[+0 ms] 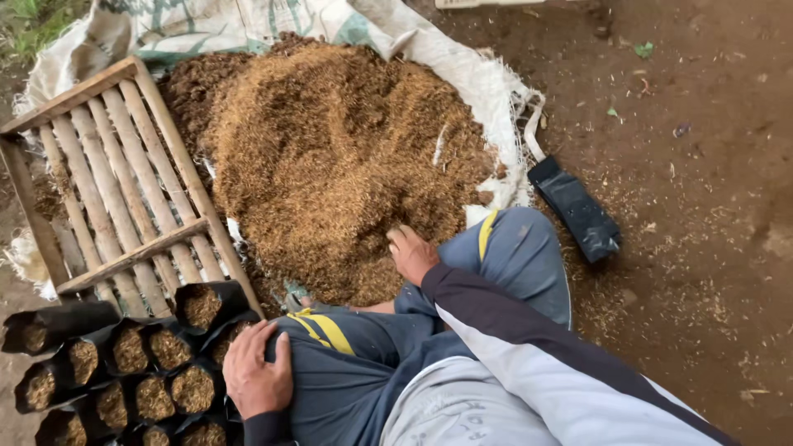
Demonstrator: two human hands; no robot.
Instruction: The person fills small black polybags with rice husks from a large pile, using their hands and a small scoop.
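Fingers of the right hand (411, 252) dug into the husk heap (330, 157), grip hidden; the left hand (256, 372) lay flat beside filled black seedling bags (157, 372), which a careless nudge could topple.

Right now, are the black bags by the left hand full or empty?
Full. The black bags stand upright with open tops, each showing brown husk fill near its rim. The left hand rests beside them.
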